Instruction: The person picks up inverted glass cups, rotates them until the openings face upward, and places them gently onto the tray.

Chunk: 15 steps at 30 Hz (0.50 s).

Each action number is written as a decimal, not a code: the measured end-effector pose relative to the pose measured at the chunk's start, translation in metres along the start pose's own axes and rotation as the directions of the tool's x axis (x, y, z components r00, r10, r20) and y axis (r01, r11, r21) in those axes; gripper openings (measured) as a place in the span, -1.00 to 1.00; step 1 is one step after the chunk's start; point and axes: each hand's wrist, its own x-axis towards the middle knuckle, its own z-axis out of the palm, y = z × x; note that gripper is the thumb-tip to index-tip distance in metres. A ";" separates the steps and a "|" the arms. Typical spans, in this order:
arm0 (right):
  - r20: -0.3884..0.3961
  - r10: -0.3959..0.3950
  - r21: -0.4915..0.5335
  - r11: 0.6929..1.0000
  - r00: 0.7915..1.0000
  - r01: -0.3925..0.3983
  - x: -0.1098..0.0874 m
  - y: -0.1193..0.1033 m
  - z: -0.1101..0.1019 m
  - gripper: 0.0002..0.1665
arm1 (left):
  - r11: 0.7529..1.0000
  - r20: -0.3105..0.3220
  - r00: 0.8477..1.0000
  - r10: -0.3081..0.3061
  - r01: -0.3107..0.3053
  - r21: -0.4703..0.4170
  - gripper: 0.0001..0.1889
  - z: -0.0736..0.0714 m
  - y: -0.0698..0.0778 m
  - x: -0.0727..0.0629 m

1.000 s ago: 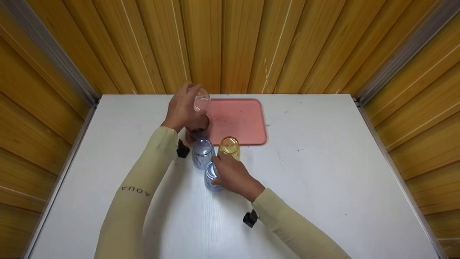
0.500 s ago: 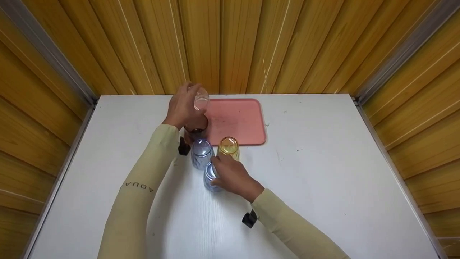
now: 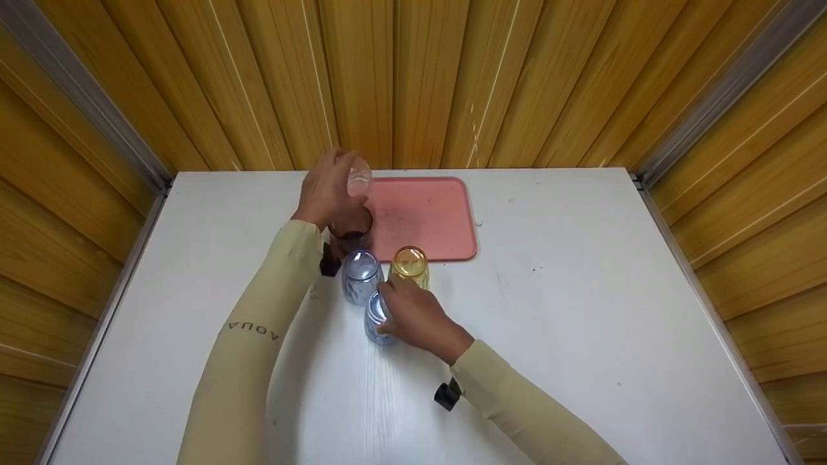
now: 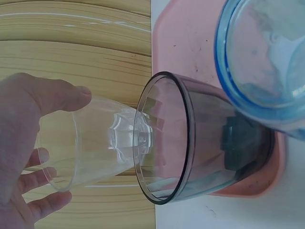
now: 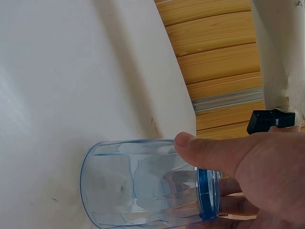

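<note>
My left hand (image 3: 328,190) grips a clear glass (image 4: 102,143) near its rim, thumb on one side and fingers on the other. Close to the glass's base is the mouth of a smoky dark glass (image 4: 209,138), which stands mouth up at the left of a pink tray (image 3: 446,223). Whether the base is inside that mouth or behind it, I cannot tell. My right hand (image 3: 420,316) holds an upside-down light-blue glass (image 5: 138,186) around its base end, at the front of the group. The hand partly hides this glass in the head view.
A violet-blue glass (image 3: 362,278) stands upside down just in front of the dark one. To its right, an upside-down yellow glass (image 3: 410,261) sits near the tray's front edge. Wood-patterned panels (image 3: 420,84) rise behind the white table (image 3: 549,290) and on both sides.
Both hands keep their grips and nearly the same places. The clear glass has shifted very slightly; the whole scene drifts a little left in the head view.
</note>
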 end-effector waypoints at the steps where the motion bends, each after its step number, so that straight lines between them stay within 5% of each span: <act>1: 0.003 0.003 0.004 1.000 1.000 -0.003 0.000 0.000 0.000 -0.16 | 1.000 0.001 1.000 -0.006 0.006 -0.003 -0.15 0.000 0.000 0.000; 15: 0.009 0.008 0.028 1.000 1.000 -0.008 -0.005 -0.003 -0.001 -0.17 | 0.996 0.061 0.995 -0.082 0.083 -0.027 -0.10 0.006 0.002 0.006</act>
